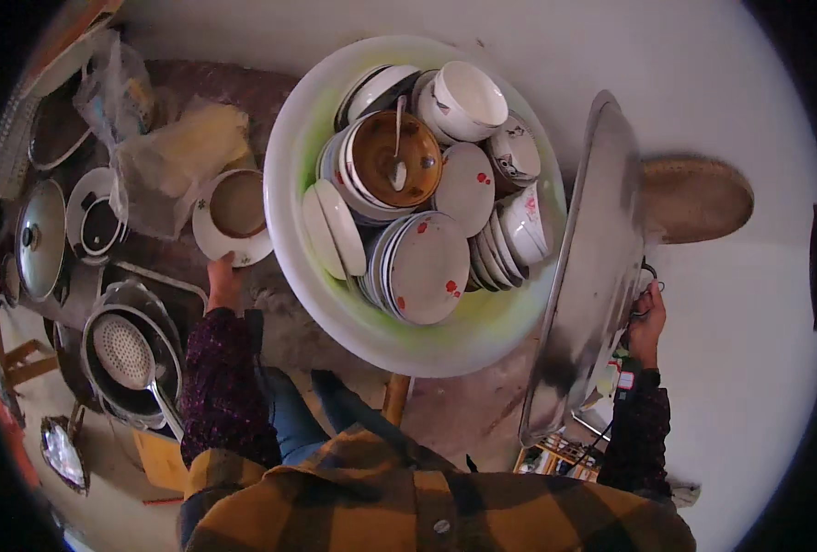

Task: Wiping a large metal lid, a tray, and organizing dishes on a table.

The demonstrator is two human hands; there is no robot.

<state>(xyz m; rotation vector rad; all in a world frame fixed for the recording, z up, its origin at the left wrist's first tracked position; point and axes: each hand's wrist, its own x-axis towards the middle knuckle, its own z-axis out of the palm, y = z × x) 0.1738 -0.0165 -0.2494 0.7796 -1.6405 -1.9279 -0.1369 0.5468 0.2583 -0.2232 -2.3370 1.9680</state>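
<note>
My left hand (pixel 223 279) is at the near rim of a white saucer-like plate (pixel 205 231), its fingers partly hidden under the edge; a brown-rimmed bowl (pixel 238 204) sits on that plate. With my right hand (pixel 647 324) I grip the knob or handle of a large metal lid (pixel 591 276), tilted on edge. Between my hands stands a big white and green basin (pixel 312 324), holding stacked plates (pixel 427 269), white bowls (pixel 470 96) and an amber glass bowl (pixel 374 159) with a spoon (pixel 399 148) in it.
On the left are a pot (pixel 167 345) with a perforated metal skimmer (pixel 124 350), a glass pan lid (pixel 41 241), a white cup (pixel 101 228) and a crumpled plastic bag (pixel 167 159). A brown oval object (pixel 698 199) is against the wall behind the metal lid.
</note>
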